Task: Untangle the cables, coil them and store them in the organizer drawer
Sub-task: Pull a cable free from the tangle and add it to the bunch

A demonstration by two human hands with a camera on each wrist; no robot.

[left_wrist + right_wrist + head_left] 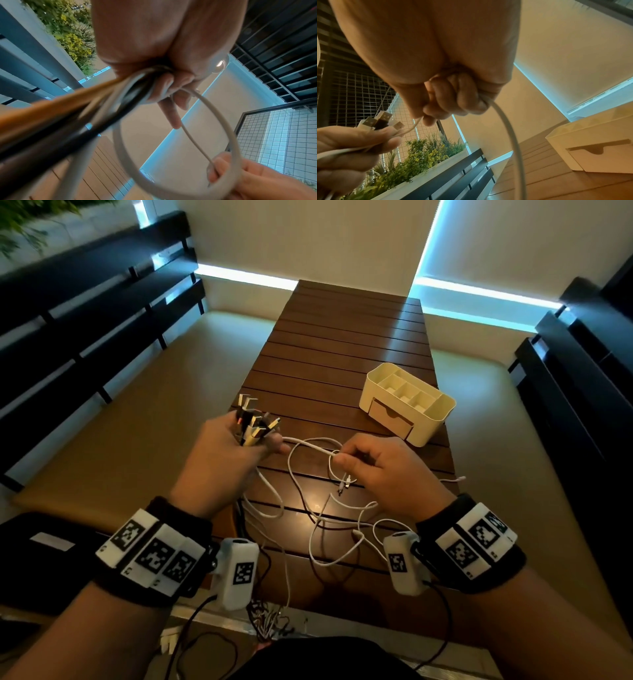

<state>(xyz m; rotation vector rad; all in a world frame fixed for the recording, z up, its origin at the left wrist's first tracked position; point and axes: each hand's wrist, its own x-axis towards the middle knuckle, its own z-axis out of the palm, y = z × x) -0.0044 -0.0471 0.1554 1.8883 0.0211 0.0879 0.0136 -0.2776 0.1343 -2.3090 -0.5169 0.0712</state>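
Above the near end of the dark slatted wooden table [342,344], the left hand [222,453] is clenched around a bundle of cables just below their metal-tipped USB plugs [253,422], which fan upward from the fist. The right hand [380,470] pinches a thin, smooth white cable [308,444] that runs taut from the left fist. Untangling looks to be the step in hand; next, that one strand likely needs drawing free of the loose white and dark loops [329,529] sprawled on the slats. Coiling has not begun. Well apart at the right edge, the cream plastic compartment organizer [442,419] sits with its small front drawer [390,416] closed.
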